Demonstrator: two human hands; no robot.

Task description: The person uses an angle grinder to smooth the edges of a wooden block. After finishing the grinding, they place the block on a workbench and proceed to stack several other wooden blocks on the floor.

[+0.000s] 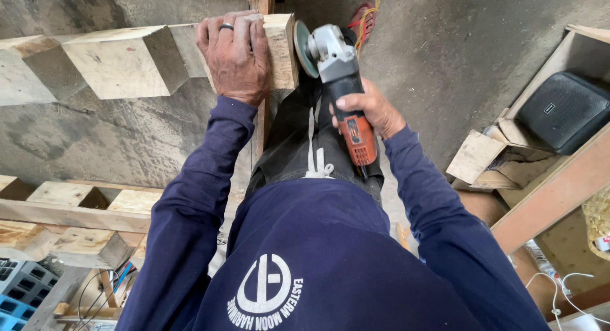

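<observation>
My left hand (236, 54), with a ring on one finger, presses flat on the end of a pale wooden beam (121, 61) that has blocks fixed along it. My right hand (372, 108) grips the orange and black body of an angle grinder (337, 70). Its grey head and disc (301, 48) sit against the beam's cut end, just right of my left hand. Both arms wear dark blue sleeves.
A wooden pallet frame (70, 216) lies at lower left on the concrete floor. At the right stand timber boards (553, 191), a black speaker (564, 110) in a box, and white cables (559, 286). A foot in a red sandal (362, 19) shows beyond the grinder.
</observation>
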